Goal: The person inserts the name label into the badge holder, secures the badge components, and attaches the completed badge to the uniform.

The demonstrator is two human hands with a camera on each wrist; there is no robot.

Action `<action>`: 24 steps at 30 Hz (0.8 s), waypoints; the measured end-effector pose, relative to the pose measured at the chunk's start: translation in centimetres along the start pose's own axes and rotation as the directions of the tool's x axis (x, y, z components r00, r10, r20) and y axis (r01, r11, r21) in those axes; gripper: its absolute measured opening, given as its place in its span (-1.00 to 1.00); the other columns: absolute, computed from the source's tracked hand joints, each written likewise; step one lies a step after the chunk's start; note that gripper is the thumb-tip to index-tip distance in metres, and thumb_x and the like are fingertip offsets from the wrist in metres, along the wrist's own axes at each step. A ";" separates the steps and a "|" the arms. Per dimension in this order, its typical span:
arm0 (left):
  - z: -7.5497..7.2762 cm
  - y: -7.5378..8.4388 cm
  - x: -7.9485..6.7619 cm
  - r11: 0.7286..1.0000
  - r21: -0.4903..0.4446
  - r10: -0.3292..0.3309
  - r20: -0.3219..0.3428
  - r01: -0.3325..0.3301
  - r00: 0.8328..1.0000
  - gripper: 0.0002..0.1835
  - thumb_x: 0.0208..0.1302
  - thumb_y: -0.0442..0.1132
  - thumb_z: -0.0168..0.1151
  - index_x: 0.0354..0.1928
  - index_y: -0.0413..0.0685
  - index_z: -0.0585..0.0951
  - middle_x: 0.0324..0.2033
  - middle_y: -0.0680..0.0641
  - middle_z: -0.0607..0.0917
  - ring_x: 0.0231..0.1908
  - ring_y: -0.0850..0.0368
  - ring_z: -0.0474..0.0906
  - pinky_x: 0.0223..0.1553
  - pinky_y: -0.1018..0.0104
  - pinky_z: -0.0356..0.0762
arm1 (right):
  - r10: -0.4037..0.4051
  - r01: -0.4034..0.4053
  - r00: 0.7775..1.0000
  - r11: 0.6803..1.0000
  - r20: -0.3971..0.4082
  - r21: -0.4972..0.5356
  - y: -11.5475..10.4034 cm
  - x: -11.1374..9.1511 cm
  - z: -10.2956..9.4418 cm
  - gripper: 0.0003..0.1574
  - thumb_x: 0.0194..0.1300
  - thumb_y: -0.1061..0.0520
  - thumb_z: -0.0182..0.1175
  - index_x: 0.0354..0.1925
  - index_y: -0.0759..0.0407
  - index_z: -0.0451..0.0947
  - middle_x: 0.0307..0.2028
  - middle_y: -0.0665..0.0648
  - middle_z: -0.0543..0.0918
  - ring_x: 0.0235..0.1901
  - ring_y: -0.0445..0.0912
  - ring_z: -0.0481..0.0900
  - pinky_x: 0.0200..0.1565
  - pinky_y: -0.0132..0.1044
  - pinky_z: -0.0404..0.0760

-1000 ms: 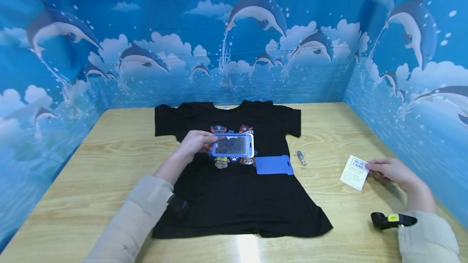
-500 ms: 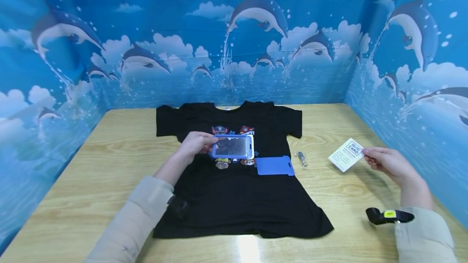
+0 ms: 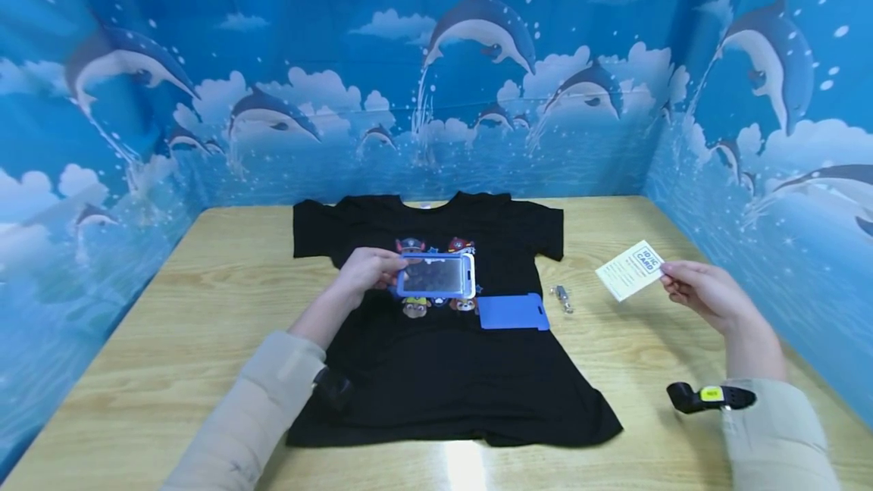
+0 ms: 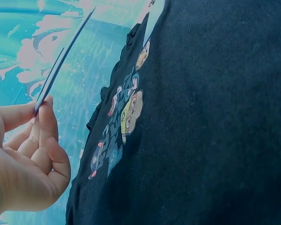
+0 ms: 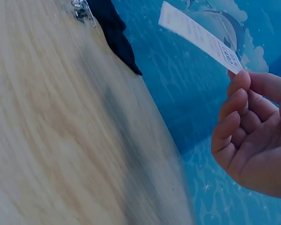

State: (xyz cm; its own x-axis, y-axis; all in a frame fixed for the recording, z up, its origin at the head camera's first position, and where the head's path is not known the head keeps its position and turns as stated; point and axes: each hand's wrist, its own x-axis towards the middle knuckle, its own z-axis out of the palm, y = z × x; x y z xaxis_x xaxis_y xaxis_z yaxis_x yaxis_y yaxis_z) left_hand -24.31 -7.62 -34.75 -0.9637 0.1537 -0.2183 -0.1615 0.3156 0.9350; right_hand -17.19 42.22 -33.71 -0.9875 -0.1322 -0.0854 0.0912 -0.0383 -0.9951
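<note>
My left hand point(image 3: 371, 270) pinches the left end of a blue card holder point(image 3: 433, 277) with a clear window and a whitish slotted right end. It is held over the print of a black T-shirt point(image 3: 436, 377). Seen edge-on in the left wrist view, the card holder point(image 4: 61, 65) sits between thumb and fingers. My right hand point(image 3: 705, 295) pinches a white paper card point(image 3: 629, 271) by its corner, raised above the table's right side. "ID/IC CARD" is printed on it. In the right wrist view the card point(image 5: 199, 36) slants up from thumb and forefinger.
A flat blue slotted plate point(image 3: 513, 312) lies on the shirt's right side. Just right of the shirt is a small metal clip point(image 3: 562, 298) on the wooden table point(image 3: 204, 286). A dolphin-print curtain point(image 3: 327, 150) walls the back and sides.
My right hand has lifted the card and moved it left and away from me, turning it to a slant. The left hand and the card holder have stayed nearly still.
</note>
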 end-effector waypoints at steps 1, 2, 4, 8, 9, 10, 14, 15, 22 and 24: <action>0.0 0.0 0.0 1.000 -0.003 -0.003 -0.002 0.003 1.000 -0.67 0.19 -0.21 0.22 -0.07 -0.29 0.61 -0.53 0.02 0.61 -0.51 0.19 0.51 -0.30 0.23 0.44 | -0.002 0.002 1.000 1.000 0.003 0.010 0.0 0.1 0.2 -0.72 0.39 0.23 -0.01 -0.33 0.13 0.63 -0.45 0.00 0.59 -0.48 -0.24 0.49 -0.40 -0.44 0.51; 0.0 0.0 0.0 1.000 -0.003 -0.002 -0.002 0.002 1.000 -0.67 0.19 -0.21 0.22 -0.07 -0.30 0.61 -0.54 0.02 0.61 -0.52 0.19 0.51 -0.32 0.24 0.44 | -0.003 0.002 1.000 1.000 0.007 0.014 -0.1 0.2 0.4 -0.72 0.39 0.23 -0.02 -0.32 0.13 0.64 -0.45 -0.01 0.59 -0.48 -0.24 0.50 -0.40 -0.44 0.51; 0.1 0.0 -0.1 1.000 -0.001 0.000 -0.004 0.000 1.000 -0.67 0.19 -0.21 0.22 -0.07 -0.30 0.60 -0.54 0.02 0.61 -0.52 0.20 0.51 -0.35 0.28 0.43 | -0.005 0.004 1.000 1.000 0.022 0.025 -0.2 0.5 0.7 -0.71 0.40 0.24 -0.03 -0.31 0.13 0.64 -0.45 0.00 0.59 -0.48 -0.24 0.50 -0.40 -0.43 0.51; 0.0 -0.1 -0.1 1.000 -0.001 0.002 -0.008 -0.002 1.000 -0.67 0.19 -0.21 0.23 -0.08 -0.30 0.61 -0.55 0.02 0.61 -0.53 0.20 0.51 -0.36 0.27 0.45 | -0.014 0.013 0.999 0.999 0.044 0.030 -0.4 1.0 1.5 -0.70 0.40 0.26 -0.04 -0.32 0.14 0.63 -0.46 0.00 0.61 -0.48 -0.23 0.50 -0.40 -0.43 0.50; 0.0 -0.1 -0.1 1.000 -0.001 0.003 -0.007 -0.003 1.000 -0.67 0.19 -0.21 0.23 -0.08 -0.30 0.61 -0.56 0.02 0.61 -0.53 0.20 0.51 -0.34 0.25 0.45 | -0.019 0.017 0.999 0.999 0.051 0.034 -0.4 1.1 1.7 -0.70 0.40 0.27 -0.04 -0.33 0.14 0.63 -0.46 0.00 0.61 -0.49 -0.23 0.51 -0.40 -0.43 0.50; 0.0 0.0 -0.1 1.000 -0.002 0.003 -0.007 -0.003 1.000 -0.67 0.19 -0.21 0.23 -0.08 -0.30 0.61 -0.56 0.03 0.61 -0.53 0.20 0.51 -0.33 0.24 0.45 | -0.024 0.022 0.998 0.999 0.056 0.035 -0.5 1.2 1.9 -0.70 0.40 0.27 -0.04 -0.33 0.14 0.63 -0.46 0.00 0.61 -0.49 -0.23 0.51 -0.41 -0.43 0.50; 0.0 0.1 -0.2 1.000 -0.010 0.003 -0.003 -0.003 1.000 -0.67 0.20 -0.21 0.21 -0.07 -0.30 0.61 -0.59 0.04 0.61 -0.54 0.21 0.50 -0.29 0.19 0.45 | -0.042 0.039 0.996 0.999 0.077 0.036 -0.6 1.6 2.6 -0.69 0.39 0.29 -0.05 -0.35 0.16 0.63 -0.46 0.00 0.63 -0.49 -0.23 0.52 -0.41 -0.44 0.50; 0.0 0.1 -0.2 1.000 -0.011 0.003 -0.001 -0.003 1.000 -0.67 0.21 -0.21 0.21 -0.06 -0.30 0.61 -0.59 0.04 0.61 -0.54 0.21 0.50 -0.28 0.18 0.45 | -0.046 0.043 0.995 0.998 0.084 0.036 -0.7 1.7 2.7 -0.69 0.39 0.29 -0.05 -0.34 0.16 0.63 -0.46 0.01 0.63 -0.49 -0.24 0.52 -0.41 -0.44 0.50; 0.0 0.1 -0.2 1.000 -0.005 -0.008 -0.003 0.008 1.000 -0.68 0.22 -0.21 0.19 -0.06 -0.29 0.60 -0.55 0.02 0.63 -0.51 0.19 0.51 -0.25 0.17 0.44 | -0.041 0.037 0.992 0.999 0.121 0.032 -1.0 2.1 3.9 -0.73 0.38 0.30 -0.04 -0.28 0.13 0.61 -0.46 0.02 0.66 -0.51 -0.25 0.50 -0.47 -0.45 0.43; 0.0 0.2 -0.2 1.000 -0.006 -0.015 -0.009 0.015 1.000 -0.68 0.22 -0.20 0.20 -0.07 -0.27 0.61 -0.53 0.02 0.63 -0.50 0.18 0.51 -0.23 0.16 0.44 | -0.039 0.038 0.991 0.999 0.127 0.010 -1.1 2.2 4.2 -0.75 0.39 0.29 -0.04 -0.28 0.13 0.59 -0.46 0.02 0.66 -0.53 -0.25 0.47 -0.51 -0.45 0.38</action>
State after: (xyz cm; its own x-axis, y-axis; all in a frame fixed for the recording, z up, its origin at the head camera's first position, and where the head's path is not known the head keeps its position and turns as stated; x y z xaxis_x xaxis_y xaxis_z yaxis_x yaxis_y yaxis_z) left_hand -24.12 -7.58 -34.56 -0.9630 0.1410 -0.2298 -0.1770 0.3124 0.9333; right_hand -18.93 37.81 -32.62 -0.9661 -0.2552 -0.0397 0.0551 -0.0535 -0.9970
